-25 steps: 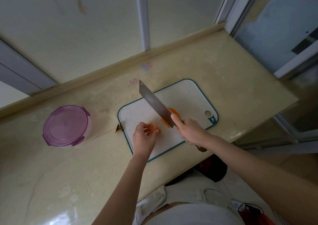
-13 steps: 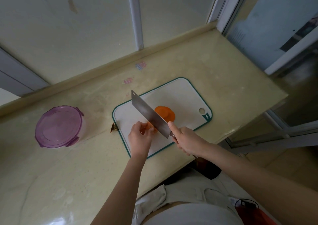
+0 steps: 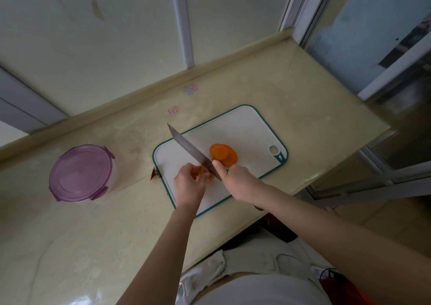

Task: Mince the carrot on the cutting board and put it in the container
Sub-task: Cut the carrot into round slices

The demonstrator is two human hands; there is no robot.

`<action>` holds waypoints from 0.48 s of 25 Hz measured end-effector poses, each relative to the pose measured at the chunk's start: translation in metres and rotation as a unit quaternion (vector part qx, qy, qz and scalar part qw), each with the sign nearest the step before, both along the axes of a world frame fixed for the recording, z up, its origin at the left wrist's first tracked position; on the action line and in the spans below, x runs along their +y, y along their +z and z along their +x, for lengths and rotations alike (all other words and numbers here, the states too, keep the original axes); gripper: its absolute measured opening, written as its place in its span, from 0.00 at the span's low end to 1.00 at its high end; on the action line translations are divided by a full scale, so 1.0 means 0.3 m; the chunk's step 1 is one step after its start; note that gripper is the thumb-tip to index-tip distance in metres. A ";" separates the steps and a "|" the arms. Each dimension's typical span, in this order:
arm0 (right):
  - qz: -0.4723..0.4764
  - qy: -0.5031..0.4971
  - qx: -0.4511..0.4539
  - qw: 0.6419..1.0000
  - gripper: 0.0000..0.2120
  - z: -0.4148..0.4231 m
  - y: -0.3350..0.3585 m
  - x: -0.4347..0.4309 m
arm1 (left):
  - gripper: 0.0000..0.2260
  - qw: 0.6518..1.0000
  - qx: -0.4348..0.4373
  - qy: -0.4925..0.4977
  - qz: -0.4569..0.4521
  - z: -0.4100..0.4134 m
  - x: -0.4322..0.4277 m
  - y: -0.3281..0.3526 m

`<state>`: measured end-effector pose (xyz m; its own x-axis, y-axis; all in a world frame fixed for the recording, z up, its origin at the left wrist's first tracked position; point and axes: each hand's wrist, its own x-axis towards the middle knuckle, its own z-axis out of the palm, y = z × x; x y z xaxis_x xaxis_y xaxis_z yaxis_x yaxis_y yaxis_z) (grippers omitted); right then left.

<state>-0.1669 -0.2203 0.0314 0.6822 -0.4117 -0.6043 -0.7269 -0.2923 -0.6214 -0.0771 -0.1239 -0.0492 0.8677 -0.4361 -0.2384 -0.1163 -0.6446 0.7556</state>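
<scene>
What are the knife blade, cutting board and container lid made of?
The knife blade looks like steel: flat grey, dull sheen. The cutting board is probably plastic: matte white, teal rim. The container lid looks like translucent purple plastic: glossy, moulded clip tabs.

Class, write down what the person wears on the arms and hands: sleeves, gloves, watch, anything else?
Nothing shows on either. The left hand and right hand are ungloved; the left forearm and right forearm carry no sleeve up to the picture's edge. No watch, bracelet or ring is visible.
</scene>
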 end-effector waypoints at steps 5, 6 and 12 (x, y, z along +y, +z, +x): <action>0.011 -0.005 -0.006 1.000 0.19 0.038 0.005 -0.013 | 0.10 1.000 0.024 -0.004 -0.002 0.002 0.004 -0.013; 0.009 -0.003 -0.003 1.000 0.20 0.046 0.000 -0.013 | 0.11 0.999 0.033 0.000 -0.008 -0.002 0.006 -0.013; -0.001 0.021 0.004 1.000 0.19 0.037 -0.020 -0.009 | 0.11 1.000 0.019 0.009 0.000 -0.006 0.001 -0.003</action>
